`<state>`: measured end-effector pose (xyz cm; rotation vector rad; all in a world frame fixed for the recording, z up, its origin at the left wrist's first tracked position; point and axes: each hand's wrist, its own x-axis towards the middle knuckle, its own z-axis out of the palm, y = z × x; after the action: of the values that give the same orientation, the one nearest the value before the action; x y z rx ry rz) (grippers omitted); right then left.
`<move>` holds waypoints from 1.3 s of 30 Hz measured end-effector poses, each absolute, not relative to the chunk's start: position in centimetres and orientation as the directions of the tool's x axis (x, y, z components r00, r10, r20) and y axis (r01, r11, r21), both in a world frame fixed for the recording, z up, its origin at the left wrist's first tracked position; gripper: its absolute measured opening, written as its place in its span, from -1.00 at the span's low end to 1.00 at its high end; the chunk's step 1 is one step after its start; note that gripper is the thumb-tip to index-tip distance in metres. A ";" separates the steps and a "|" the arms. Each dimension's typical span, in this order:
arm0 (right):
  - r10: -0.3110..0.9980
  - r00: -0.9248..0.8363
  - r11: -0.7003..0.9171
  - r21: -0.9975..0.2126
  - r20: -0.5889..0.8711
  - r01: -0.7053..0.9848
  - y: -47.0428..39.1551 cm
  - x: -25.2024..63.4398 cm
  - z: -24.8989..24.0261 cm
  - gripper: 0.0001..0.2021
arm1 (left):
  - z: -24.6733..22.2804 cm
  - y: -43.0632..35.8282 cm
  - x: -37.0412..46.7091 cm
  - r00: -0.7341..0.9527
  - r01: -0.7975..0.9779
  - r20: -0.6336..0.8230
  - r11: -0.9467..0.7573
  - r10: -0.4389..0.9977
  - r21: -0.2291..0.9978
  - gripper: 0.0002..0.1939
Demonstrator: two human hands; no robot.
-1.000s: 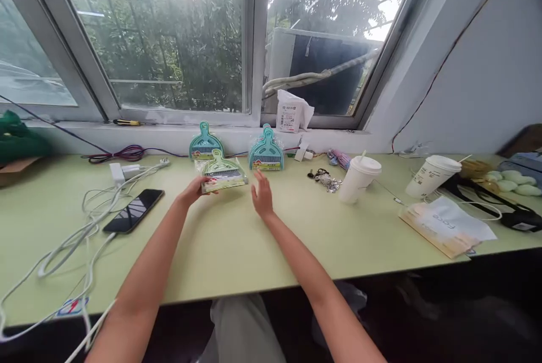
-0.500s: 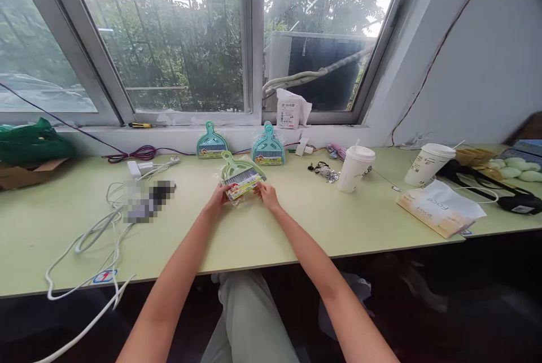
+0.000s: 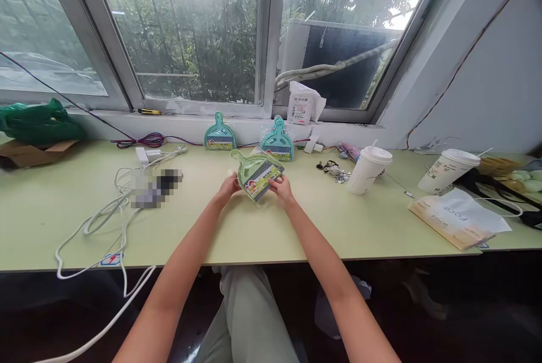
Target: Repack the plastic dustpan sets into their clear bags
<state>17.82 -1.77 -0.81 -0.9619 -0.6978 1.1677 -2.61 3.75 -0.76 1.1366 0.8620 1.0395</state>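
Green mini dustpan-and-brush set (image 3: pixel 256 173) in clear wrapper: lifted just above the table (image 3: pixel 237 233), tilted, handle toward upper left, label facing up. Held between both hands at centre of the table's near half.

Left hand (image 3: pixel 226 189): fingers closed on the packet's left edge, pinching it.

Right hand (image 3: pixel 282 190): fingers closed on the packet's lower right edge, pinching it.

Behind, leaning upright against the sill: teal dustpan set (image 3: pixel 219 134) to the left, second teal dustpan set (image 3: pixel 277 143) to the right, near each other but apart.

On the sill: white packet (image 3: pixel 303 104), yellow-handled tool (image 3: pixel 149 111).

Left of the hands: white cables (image 3: pixel 105 216) in loose loops, white charger (image 3: pixel 141 156), blurred dark item (image 3: pixel 154 187), purple cord (image 3: pixel 141 140). Far left: green bag (image 3: pixel 36 123) on cardboard (image 3: pixel 29 153).

Right of the hands: keys (image 3: pixel 332 170), white lidded cup (image 3: pixel 368 169) with straw, second paper cup (image 3: pixel 444 170), paper bag (image 3: pixel 459 218) lying flat. Far right edge: pale green objects, partly cut off, kind not discernible.
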 end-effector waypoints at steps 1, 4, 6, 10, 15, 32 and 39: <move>0.968 0.251 0.086 -0.900 -0.028 -0.428 -1.8 17.8 -0.6 -0.66 | -0.9 4.3 -2.9 0.223 -0.205 -0.038 0.084 0.974 0.975 -0.53; 0.986 0.165 0.047 -0.907 -0.026 -0.420 -1.9 17.7 -0.1 -0.68 | -1.0 5.5 -3.8 0.082 -0.205 -0.048 0.064 0.995 0.977 -0.56; 0.994 0.107 0.028 -0.910 -0.018 -0.413 -2.0 17.8 0.2 -0.68 | -0.8 5.7 -4.2 0.038 -0.214 -0.039 0.047 0.999 0.976 -0.57; 0.994 0.109 0.043 -0.911 -0.002 -0.411 -2.0 18.5 0.4 -0.69 | -0.1 5.2 -4.7 0.039 -0.162 -0.012 0.018 0.999 0.987 -0.51; 0.995 0.097 0.018 -0.939 -0.016 -0.343 -2.0 19.7 0.3 -0.64 | 1.3 4.8 -5.8 -0.107 0.176 0.329 -0.308 0.938 0.935 -0.35; 0.998 0.059 0.018 -0.945 -0.001 -0.328 -2.4 21.2 0.7 -0.67 | 1.0 6.6 -8.7 -0.399 0.306 0.152 -0.025 0.904 0.952 -0.75; 0.909 0.374 0.038 -0.860 -0.181 -0.509 -0.9 22.3 -1.2 -0.78 | 2.7 5.1 -12.9 -0.798 0.359 0.215 0.158 0.563 0.920 -0.54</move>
<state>22.31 -0.86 -1.19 -1.0375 -0.4833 1.1549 -12.87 5.13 2.66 0.9075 2.2488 1.7033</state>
